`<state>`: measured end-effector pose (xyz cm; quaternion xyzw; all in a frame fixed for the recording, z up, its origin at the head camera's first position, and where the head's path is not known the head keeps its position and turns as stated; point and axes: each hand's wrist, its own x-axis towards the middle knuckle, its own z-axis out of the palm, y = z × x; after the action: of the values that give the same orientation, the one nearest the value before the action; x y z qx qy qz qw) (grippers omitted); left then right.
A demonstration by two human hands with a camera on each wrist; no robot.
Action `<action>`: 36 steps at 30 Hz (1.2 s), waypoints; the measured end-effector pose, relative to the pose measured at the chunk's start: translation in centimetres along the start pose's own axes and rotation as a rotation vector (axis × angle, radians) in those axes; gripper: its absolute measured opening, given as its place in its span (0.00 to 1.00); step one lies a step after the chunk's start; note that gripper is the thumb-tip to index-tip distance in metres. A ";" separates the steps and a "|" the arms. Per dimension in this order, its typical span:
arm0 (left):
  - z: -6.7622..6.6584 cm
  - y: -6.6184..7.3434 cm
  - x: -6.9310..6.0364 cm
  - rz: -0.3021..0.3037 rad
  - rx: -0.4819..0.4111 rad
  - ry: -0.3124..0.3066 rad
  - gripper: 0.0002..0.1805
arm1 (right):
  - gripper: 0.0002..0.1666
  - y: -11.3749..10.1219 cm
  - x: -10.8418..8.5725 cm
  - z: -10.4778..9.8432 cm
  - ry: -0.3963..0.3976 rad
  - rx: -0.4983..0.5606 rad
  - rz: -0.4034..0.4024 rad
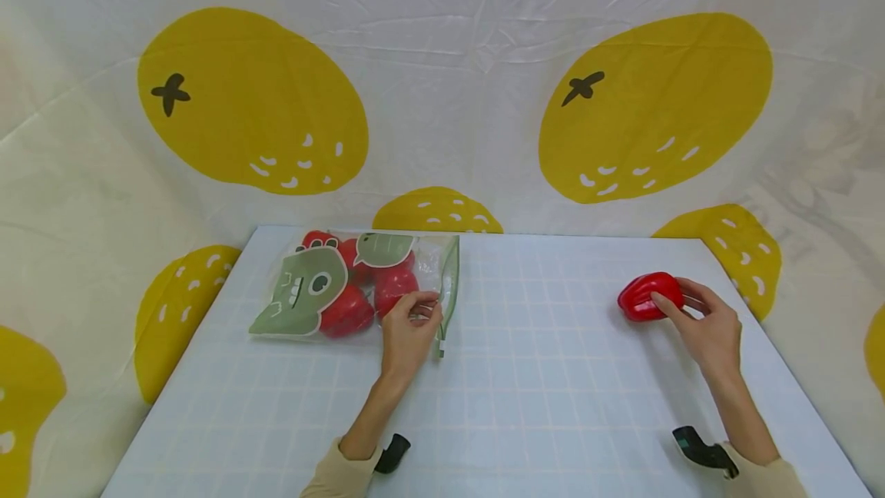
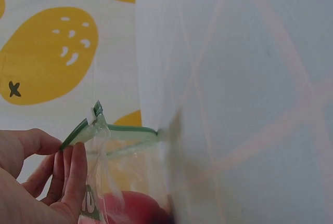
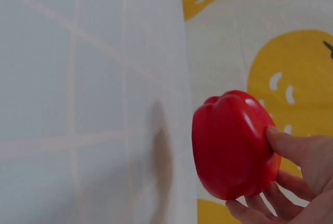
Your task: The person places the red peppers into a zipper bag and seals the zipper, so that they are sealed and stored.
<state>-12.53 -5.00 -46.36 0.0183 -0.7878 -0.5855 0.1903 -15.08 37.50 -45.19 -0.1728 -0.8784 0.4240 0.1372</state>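
Observation:
A clear zip bag [image 1: 429, 260] with a green cartoon print lies at the left of the table, several red items inside it. My left hand [image 1: 409, 329] pinches the bag's edge near its green zip; in the left wrist view the thumb and fingers hold the green strip [image 2: 125, 129] and the mouth stands partly apart. At the right, my right hand [image 1: 708, 325] grips a glossy red bell pepper [image 1: 648, 297] between thumb and fingers. The right wrist view shows that bell pepper [image 3: 234, 146] held above the table, its shadow falling on the surface.
The table [image 1: 532, 375] has a pale blue checked cover. Behind it and at the sides hangs a white cloth [image 1: 449, 98] with large yellow fruit prints. Inside the bag, a red pepper-like item [image 1: 349, 312] lies near the front edge.

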 end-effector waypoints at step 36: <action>0.0 0.0 0.0 0.001 0.001 -0.001 0.09 | 0.34 -7.3 -1.6 9.3 -0.074 0.235 -0.213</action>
<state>-12.55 -4.98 -46.38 0.0179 -0.7883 -0.5849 0.1903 -18.58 26.08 -45.21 -0.0459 -0.8405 0.5129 0.1684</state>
